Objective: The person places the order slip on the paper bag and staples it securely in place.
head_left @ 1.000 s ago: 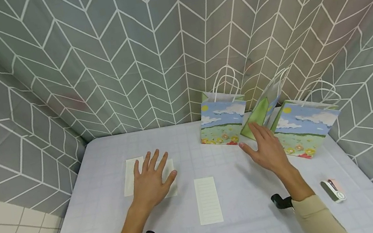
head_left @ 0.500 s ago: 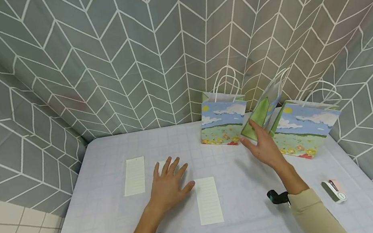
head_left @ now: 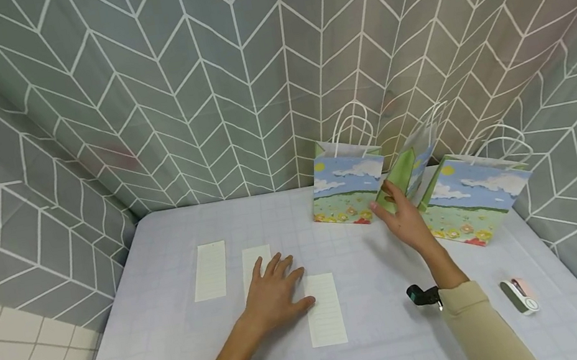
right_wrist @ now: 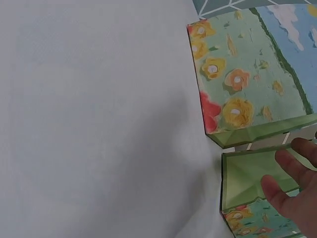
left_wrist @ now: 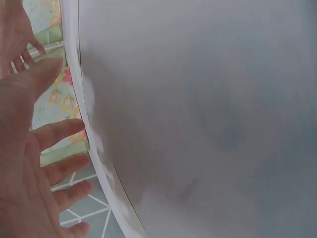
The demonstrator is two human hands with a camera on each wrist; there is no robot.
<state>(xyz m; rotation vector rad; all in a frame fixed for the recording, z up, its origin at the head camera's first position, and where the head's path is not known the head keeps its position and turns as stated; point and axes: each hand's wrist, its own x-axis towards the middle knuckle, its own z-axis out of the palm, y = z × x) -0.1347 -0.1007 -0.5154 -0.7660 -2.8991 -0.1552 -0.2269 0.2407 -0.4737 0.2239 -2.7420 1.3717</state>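
Right of centre in the head view, the right hand (head_left: 407,224), its fingers loosely extended and grasping nothing, reaches to the green side of the turned middle bag (head_left: 402,172); whether it touches cannot be told. That bag stands on the table (head_left: 146,353) between the left bag (head_left: 349,189) and the right bag (head_left: 469,198). Low in the centre, the left hand (head_left: 273,299), fingers spread and released, partly covers the middle paper slip (head_left: 256,259), its thumb overlapping the edge of the right paper slip (head_left: 326,319).
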